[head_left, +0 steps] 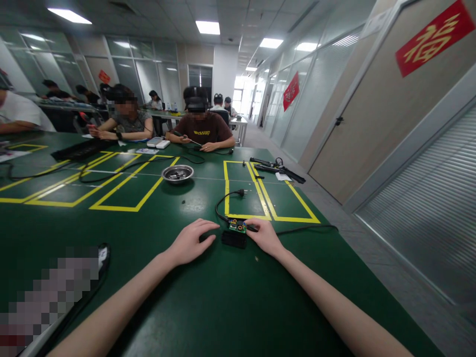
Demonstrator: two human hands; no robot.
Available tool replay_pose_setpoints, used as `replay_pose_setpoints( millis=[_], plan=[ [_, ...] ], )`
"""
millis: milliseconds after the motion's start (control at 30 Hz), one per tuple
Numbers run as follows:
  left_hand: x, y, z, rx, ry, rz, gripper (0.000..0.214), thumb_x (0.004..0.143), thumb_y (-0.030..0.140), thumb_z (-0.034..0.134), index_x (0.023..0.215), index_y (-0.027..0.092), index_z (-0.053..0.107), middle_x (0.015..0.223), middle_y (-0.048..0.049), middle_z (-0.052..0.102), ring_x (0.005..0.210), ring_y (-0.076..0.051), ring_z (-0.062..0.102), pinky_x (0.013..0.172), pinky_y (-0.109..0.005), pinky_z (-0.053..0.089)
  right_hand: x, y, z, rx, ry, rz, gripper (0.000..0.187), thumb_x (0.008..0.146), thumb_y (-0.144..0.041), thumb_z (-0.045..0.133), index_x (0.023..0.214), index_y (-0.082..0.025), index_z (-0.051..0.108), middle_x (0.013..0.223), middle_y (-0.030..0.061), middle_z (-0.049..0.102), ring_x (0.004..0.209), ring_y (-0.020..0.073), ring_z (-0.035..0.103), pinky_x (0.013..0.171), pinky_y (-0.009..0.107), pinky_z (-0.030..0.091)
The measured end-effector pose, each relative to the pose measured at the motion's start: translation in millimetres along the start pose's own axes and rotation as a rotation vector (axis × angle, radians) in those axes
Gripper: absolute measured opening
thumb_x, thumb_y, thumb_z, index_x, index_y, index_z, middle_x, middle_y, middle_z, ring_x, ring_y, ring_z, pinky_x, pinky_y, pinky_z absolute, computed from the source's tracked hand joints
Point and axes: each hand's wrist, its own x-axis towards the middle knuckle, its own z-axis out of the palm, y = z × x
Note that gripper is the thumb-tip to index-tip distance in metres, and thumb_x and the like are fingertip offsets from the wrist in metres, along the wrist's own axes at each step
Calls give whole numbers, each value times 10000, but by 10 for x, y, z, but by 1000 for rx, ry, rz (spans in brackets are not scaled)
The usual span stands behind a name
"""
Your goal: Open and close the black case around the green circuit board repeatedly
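Note:
A small green circuit board [237,226] with copper-coloured coils lies in front of me on the green table. My right hand [265,236] pinches its right end between thumb and fingers; the fingertips are partly hidden there. To the left, my left hand [193,241] rests low over the table, thumb and fingers apart, holding nothing and a little short of the board. Just below the board is a black plastic case piece [233,240]. A black cord with a mains plug [242,192] curves up from the board's left end, and a black cable [307,229] runs off to the right.
A metal bowl [177,173] with small metal parts stands ahead on the left. Yellow tape [248,217] marks rectangles on the table. Black tools [278,171] lie at the far right. Across the table, a person in a brown shirt [203,131] handles a screwdriver. A pixelated object [48,302] lies lower left.

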Motion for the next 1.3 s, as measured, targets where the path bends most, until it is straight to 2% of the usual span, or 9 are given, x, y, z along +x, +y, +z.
replay_pose_setpoints(
  millis=[100, 267, 400, 500, 633, 833, 1067, 1233, 1300],
  plan=[
    [138, -67, -4, 46, 23, 17, 346, 983, 271, 514, 1305, 225, 631, 1307, -78, 669, 1205, -230, 607, 1054, -406, 499, 22, 9, 14, -6, 5, 23, 165, 753, -149, 668, 841, -195, 800, 869, 58, 795, 820, 241, 743, 757, 353, 583],
    [347, -167, 144, 119, -39, 101, 410, 994, 173, 451, 1384, 231, 566, 1428, -80, 604, 1334, -234, 518, 1133, -462, 405, 40, 6, 41, 1, 2, 34, 142, 757, -152, 682, 828, -192, 798, 835, 50, 792, 778, 234, 741, 724, 338, 585],
    [406, -189, 218, 179, -58, 142, 251, 991, 207, 518, 1199, 229, 655, 1227, -67, 704, 1192, -233, 594, 1131, -485, 371, 7, -29, 15, -11, -39, -26, 187, 765, -136, 680, 901, -200, 792, 932, 50, 795, 874, 234, 742, 783, 347, 585],
    [381, -196, 190, 195, -72, 158, 182, 996, 226, 516, 1086, 212, 674, 1066, -66, 710, 1037, -222, 628, 1030, -422, 452, -16, -57, -55, -78, -52, -94, 272, 756, -125, 700, 1000, -218, 778, 1064, 64, 780, 993, 244, 728, 853, 372, 580],
    [306, -200, 114, 165, -79, 149, 228, 1025, 291, 472, 1127, 227, 666, 1032, -60, 687, 942, -198, 641, 832, -306, 510, -47, -87, -197, -210, -95, -144, 188, 793, -154, 706, 952, -225, 776, 1028, 65, 774, 944, 238, 727, 854, 375, 576],
    [198, -114, 59, 110, -19, 121, 282, 1038, 330, 439, 1119, 210, 680, 990, -62, 680, 915, -194, 639, 818, -299, 512, -149, -153, -272, -228, -111, -166, 162, 857, -153, 648, 942, -221, 769, 1006, 60, 769, 880, 210, 722, 793, 330, 568],
    [56, 51, 98, 76, -21, 65, 275, 1025, 319, 440, 1118, 213, 677, 979, -49, 680, 860, -175, 652, 769, -276, 514, -206, -228, -190, -145, -100, -228, 184, 870, -188, 658, 1018, -226, 762, 1057, 88, 765, 1016, 249, 694, 941, 431, 547],
    [54, 171, 203, 188, -47, -2, 402, 870, 463, 696, 1191, 223, 664, 986, -43, 685, 866, -219, 663, 776, -318, 515, -216, -230, -165, -125, -128, -272, 205, 879, -221, 663, 1069, -217, 741, 1100, 102, 750, 1045, 246, 684, 959, 429, 543],
    [69, 186, 249, 235, -59, -30, 360, 867, 427, 710, 1167, 231, 680, 960, -37, 687, 844, -215, 665, 765, -312, 510, -222, -219, -155, -143, -118, -278, 238, 885, -230, 657, 1112, -211, 725, 1130, 107, 741, 1067, 247, 683, 970, 427, 543]
  ],
)
